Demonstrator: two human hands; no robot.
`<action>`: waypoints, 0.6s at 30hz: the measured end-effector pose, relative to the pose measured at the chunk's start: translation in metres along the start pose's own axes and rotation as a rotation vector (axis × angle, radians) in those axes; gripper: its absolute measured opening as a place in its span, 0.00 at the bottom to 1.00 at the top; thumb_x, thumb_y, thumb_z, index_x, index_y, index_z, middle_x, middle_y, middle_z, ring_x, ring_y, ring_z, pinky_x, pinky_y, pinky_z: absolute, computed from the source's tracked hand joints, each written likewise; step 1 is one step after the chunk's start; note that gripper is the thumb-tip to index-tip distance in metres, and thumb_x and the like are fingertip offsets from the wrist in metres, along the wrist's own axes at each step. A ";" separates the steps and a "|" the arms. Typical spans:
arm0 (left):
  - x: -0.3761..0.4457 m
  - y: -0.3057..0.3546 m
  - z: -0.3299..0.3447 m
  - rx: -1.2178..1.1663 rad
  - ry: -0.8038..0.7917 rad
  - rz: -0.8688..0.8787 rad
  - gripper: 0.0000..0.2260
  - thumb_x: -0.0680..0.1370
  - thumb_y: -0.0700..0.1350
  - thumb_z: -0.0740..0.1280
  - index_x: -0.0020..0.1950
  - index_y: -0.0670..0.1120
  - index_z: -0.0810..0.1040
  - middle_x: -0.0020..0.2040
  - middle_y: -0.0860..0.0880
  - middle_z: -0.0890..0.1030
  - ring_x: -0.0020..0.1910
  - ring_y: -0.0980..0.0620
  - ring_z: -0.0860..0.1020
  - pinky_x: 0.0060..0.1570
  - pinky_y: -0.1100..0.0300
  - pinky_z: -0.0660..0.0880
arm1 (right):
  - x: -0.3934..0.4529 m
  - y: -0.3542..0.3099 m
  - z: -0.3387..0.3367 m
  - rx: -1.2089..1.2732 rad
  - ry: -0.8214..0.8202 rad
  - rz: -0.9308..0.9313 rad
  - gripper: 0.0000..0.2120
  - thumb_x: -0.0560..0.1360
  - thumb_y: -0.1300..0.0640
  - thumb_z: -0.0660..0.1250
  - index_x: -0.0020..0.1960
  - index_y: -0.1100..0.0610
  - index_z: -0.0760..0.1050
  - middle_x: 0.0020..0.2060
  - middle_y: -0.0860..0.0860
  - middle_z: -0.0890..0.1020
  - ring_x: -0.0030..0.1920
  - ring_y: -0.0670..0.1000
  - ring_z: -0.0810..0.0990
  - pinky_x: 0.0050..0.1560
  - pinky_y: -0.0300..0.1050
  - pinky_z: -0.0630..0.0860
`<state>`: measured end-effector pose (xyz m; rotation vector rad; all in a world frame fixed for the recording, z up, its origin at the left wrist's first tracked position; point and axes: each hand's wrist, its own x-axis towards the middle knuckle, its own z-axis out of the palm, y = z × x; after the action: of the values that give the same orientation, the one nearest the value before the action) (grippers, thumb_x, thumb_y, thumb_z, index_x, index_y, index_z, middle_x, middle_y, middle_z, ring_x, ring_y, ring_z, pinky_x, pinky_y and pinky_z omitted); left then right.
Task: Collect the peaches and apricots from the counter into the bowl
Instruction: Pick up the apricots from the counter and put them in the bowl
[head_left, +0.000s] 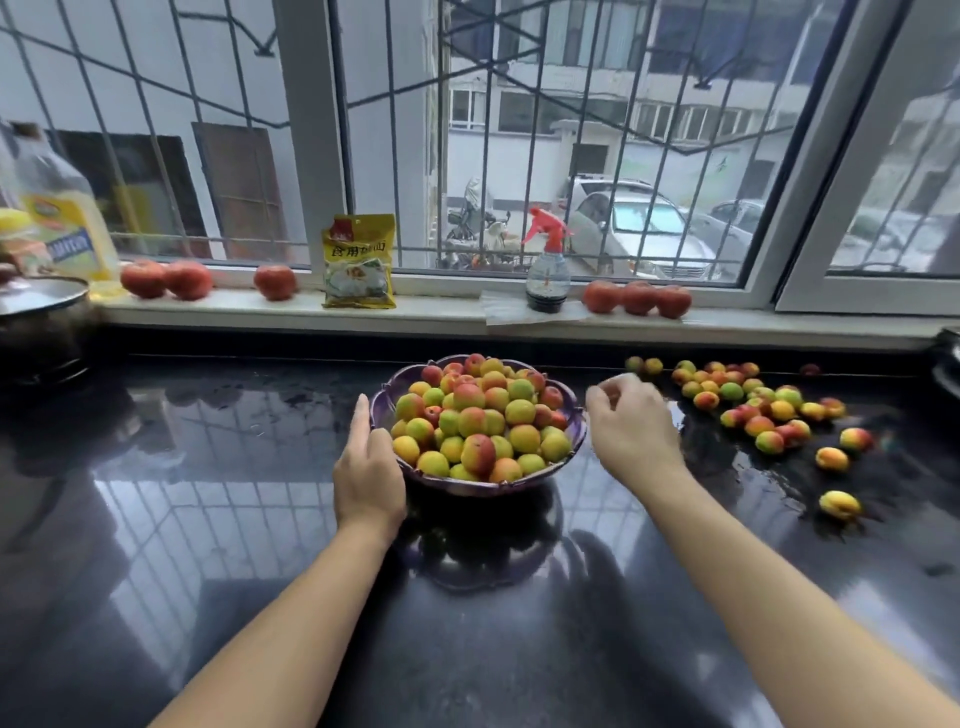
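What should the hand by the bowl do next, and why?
Probably the right hand should reach right to the loose fruit on the counter and pick up a piece. It hovers just past the bowl with nothing clearly in it, fruit still lies there, and the left hand steadies the bowl's rim.

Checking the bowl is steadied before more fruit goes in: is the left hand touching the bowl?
Touching. The head view shows the left hand pressed flat against the purple bowl's left rim, with no gap.

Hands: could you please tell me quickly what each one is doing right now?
Left hand: open, resting against the bowl rim.
Right hand: fingers curled; whether it holds fruit cannot be told.
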<state>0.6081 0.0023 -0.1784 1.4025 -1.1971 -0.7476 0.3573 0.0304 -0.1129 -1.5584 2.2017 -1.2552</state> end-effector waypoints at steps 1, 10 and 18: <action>-0.004 0.003 -0.001 -0.004 -0.003 -0.012 0.35 0.76 0.55 0.48 0.84 0.53 0.61 0.81 0.51 0.68 0.78 0.46 0.67 0.68 0.54 0.64 | -0.011 0.002 -0.003 0.068 -0.111 0.131 0.15 0.82 0.45 0.59 0.57 0.56 0.75 0.52 0.56 0.80 0.49 0.58 0.82 0.48 0.52 0.81; -0.044 -0.002 -0.018 -0.202 0.232 -0.089 0.09 0.75 0.53 0.56 0.47 0.53 0.73 0.43 0.48 0.81 0.45 0.46 0.80 0.39 0.52 0.70 | 0.005 0.006 0.010 0.748 -0.256 0.469 0.18 0.84 0.42 0.55 0.56 0.54 0.75 0.49 0.53 0.82 0.48 0.55 0.82 0.52 0.53 0.82; 0.012 -0.002 -0.001 -0.303 0.047 -0.100 0.25 0.76 0.57 0.58 0.72 0.51 0.73 0.69 0.44 0.77 0.68 0.44 0.76 0.71 0.40 0.72 | 0.079 0.064 0.026 0.042 -0.114 0.204 0.19 0.76 0.65 0.58 0.63 0.56 0.78 0.62 0.57 0.78 0.64 0.60 0.75 0.67 0.54 0.72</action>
<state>0.6134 -0.0086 -0.1780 1.2258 -0.9379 -0.9192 0.2922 -0.0432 -0.1500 -1.3169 2.1830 -1.1169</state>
